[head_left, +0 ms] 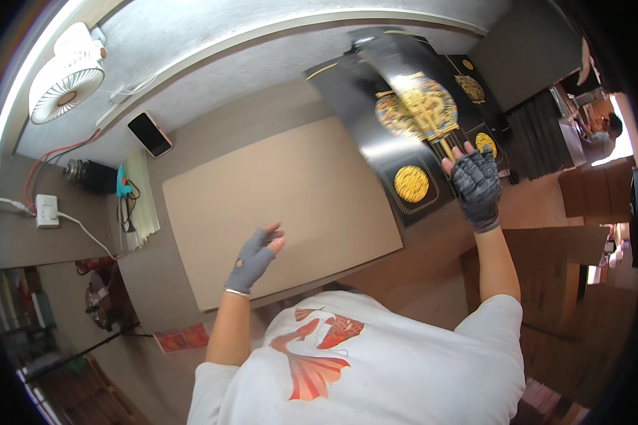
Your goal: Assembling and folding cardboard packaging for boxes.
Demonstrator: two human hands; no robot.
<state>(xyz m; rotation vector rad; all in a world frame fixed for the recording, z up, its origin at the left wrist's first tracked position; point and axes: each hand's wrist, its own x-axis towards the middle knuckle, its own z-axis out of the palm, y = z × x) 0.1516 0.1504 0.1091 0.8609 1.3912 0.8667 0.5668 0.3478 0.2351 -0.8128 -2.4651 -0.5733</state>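
Note:
My left hand, in a grey fingerless glove with a hole in its back, hangs above a large flat brown cardboard sheet. Its thumb and fingers are apart and hold nothing. To the right, my right hand wears a dark fingerless glove. Its bare fingertips are spread at the near edge of black glossy panels printed with gold ornament. The uppermost panel is blurred and looks bent up; whether my fingers only touch it is hard to see. A yellow round motif shows on a panel beside it.
A phone leans at the wall, below a white fan. At left lie pale glue sticks, a teal-handled glue gun and a white socket with cables. Cardboard boxes stand right; a person is far off.

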